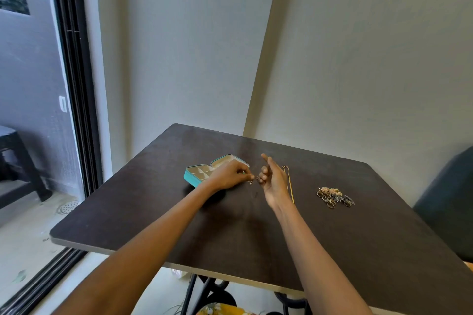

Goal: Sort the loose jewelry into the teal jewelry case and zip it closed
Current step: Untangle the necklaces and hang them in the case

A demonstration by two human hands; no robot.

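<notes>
Centrally, both hands (230, 174) (273, 181) pinch tiny metal piece (252, 181); teal case (204, 172) open.

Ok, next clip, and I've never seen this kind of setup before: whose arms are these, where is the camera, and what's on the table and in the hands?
There is no machine here. A person wears a wide-angle camera on the head, looking forward and down, so the two bare arms reaching in from the bottom are their own. The left hand and the right hand meet above a dark brown square table. Between their fingertips they pinch a small metal jewelry piece; it is too small to tell its kind. Behind the left hand lies an open teal jewelry case with pale compartments. Beside the right hand a thin gold chain lies on the table. Further right sits a small pile of rings and earrings, not yet sorted.
</notes>
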